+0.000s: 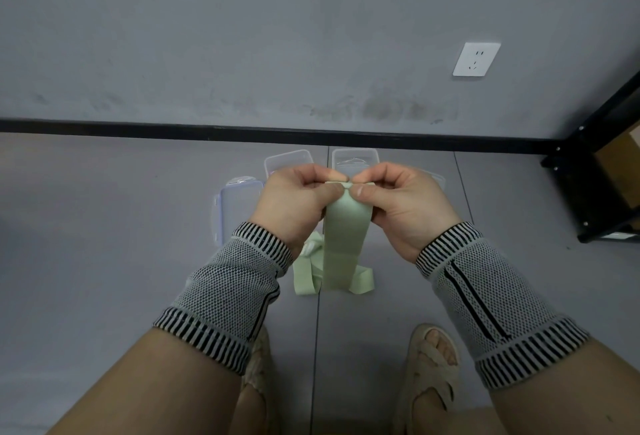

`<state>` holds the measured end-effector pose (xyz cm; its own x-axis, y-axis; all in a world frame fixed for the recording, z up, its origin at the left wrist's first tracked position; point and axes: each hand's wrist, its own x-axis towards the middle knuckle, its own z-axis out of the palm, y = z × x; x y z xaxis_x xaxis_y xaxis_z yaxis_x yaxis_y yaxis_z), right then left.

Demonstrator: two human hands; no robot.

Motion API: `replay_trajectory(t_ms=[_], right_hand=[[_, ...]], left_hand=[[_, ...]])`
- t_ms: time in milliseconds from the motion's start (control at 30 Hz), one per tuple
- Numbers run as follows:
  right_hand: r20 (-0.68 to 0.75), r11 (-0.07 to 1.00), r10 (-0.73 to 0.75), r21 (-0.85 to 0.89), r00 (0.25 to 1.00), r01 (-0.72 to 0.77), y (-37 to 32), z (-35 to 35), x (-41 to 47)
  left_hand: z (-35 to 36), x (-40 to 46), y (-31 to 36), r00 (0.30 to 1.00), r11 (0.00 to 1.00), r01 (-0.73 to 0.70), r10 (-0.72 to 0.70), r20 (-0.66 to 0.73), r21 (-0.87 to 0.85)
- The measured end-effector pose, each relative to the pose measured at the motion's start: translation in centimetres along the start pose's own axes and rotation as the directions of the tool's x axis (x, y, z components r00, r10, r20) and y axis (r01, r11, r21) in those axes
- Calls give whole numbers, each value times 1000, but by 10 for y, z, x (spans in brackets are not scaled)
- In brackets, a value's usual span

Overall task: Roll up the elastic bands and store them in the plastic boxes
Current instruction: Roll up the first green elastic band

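Note:
A pale green elastic band (343,244) hangs from both my hands down to the grey floor, where its lower end lies in loose folds. My left hand (294,199) and my right hand (405,202) pinch the band's top edge side by side, thumbs and forefingers touching, with a small fold or roll started there. Behind my hands on the floor lie clear plastic boxes: one with a bluish rim (235,202) at the left, and two others (289,159) (355,157) further back, partly hidden by my fingers.
A black skirting strip (242,131) runs along the grey wall. A white wall socket (476,59) sits up right. A black metal shelf frame (595,178) with a cardboard box stands at the right. My sandalled feet (429,365) are below.

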<state>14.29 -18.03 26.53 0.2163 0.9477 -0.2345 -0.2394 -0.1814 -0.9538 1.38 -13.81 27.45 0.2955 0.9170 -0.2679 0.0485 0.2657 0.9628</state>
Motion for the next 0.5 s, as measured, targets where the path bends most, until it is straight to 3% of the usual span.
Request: replay_trajectory(t_ms=[300,500], right_hand=[[-84,993,-89,-84,992,82,6,2,4],[-41,992,-99,-82,994,96,9,4,3]], left_hand=[[4,-2,1,997,994,65,-62,40,-83],[-1,0,1,998,994,64,-61,28,-90]])
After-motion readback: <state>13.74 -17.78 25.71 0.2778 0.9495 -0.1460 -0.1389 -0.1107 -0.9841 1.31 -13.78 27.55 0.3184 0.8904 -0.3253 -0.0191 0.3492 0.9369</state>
